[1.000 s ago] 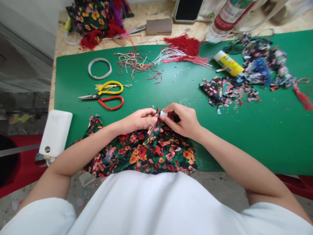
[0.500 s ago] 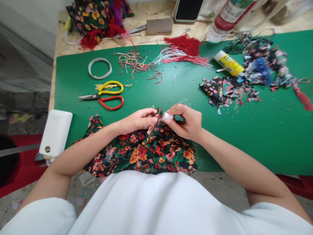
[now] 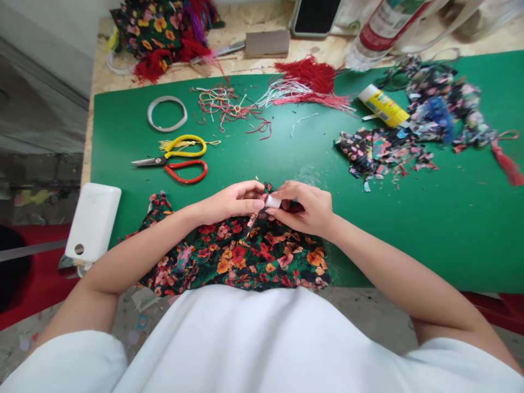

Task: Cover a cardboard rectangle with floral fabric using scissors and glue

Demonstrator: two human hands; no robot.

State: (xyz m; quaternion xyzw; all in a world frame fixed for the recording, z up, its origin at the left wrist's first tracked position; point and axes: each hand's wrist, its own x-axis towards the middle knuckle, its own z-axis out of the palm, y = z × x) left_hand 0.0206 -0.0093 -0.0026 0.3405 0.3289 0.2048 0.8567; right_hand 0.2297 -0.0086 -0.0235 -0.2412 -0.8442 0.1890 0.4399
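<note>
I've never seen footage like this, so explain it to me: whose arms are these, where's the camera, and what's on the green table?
The camera sits on a person's head, looking down at their own two bare hands. The left hand pinches a narrow strip of floral fabric; the right hand holds a small white object against it, too small to identify. A larger floral cloth lies beneath. On the green mat lie scissors, a glue stick, red tassels and fabric scraps.

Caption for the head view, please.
Left hand pinches a floral fabric strip while right hand presses a small white tube to it, above floral cloth on green mat.
</note>
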